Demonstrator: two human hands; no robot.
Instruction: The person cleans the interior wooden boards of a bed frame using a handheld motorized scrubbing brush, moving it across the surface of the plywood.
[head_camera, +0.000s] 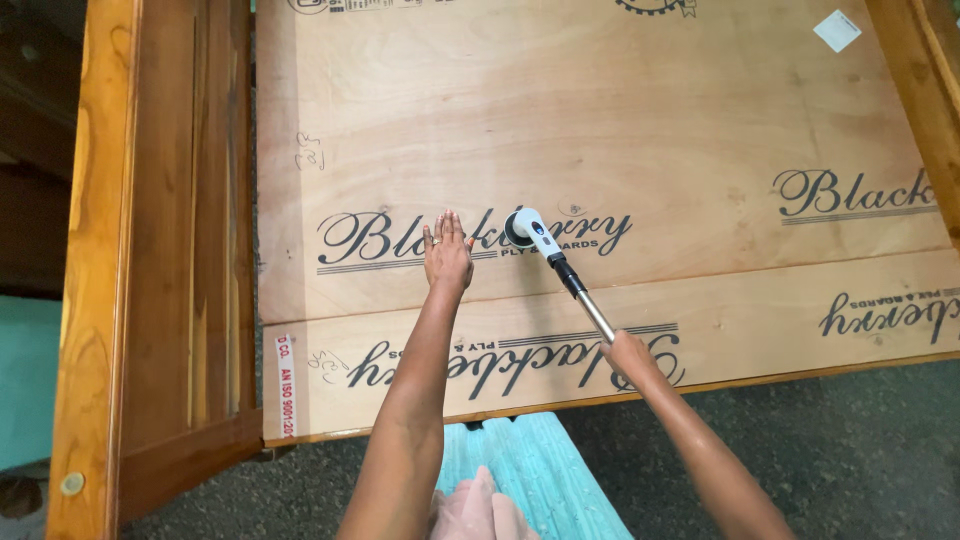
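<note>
Below me lay a big plywood board (600, 120) inside a shiny orange-brown wooden frame (150, 250), with grey floor (850, 440) near my feet. A thinner plywood strip (760, 330) lay along the near edge of the board. Big dark curly letters were printed across both pieces, and the ones on the strip were upside down to me. A long white label with red print (285, 385) sat at the strip's left end. A small white square sticker (837, 30) sat far up at the right corner.

My left hand (447, 250) lay flat on the board, fingers straight and together, holding nothing. My right hand (628, 358) was closed around the silver pole of a scrubbing tool (560, 265). Its white head pressed on the board, just beside my left fingertips.
</note>
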